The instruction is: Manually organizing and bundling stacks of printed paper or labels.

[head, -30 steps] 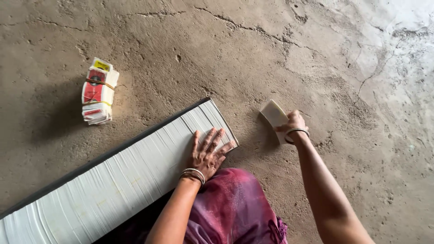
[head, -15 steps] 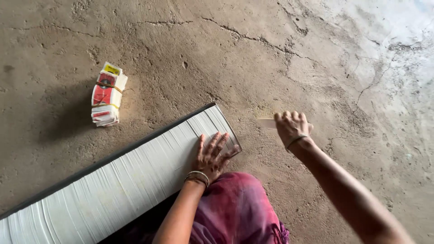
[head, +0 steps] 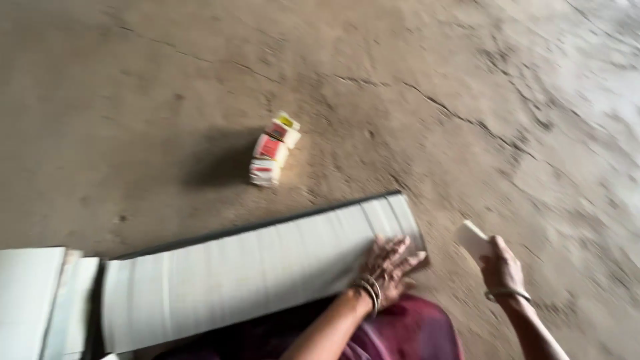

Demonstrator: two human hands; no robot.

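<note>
Head view, blurred by motion: my left hand (head: 390, 267) lies flat with fingers spread on the right end of the long white row of stacked sheets (head: 253, 273), whose left end runs out of the picture beside another pale stack (head: 30, 300) that is cut off too, and my forearms leave the frame at the bottom over my purple cloth (head: 407, 333). My right hand (head: 501, 270) is closed around a small white pad (head: 472, 239), raised just right of the row's end. On the cracked concrete floor (head: 167, 87) a little pile of red-and-white packets (head: 273, 150) stands well apart above the row, its details too smeared to read, and nothing lies between it and my hands.
</note>
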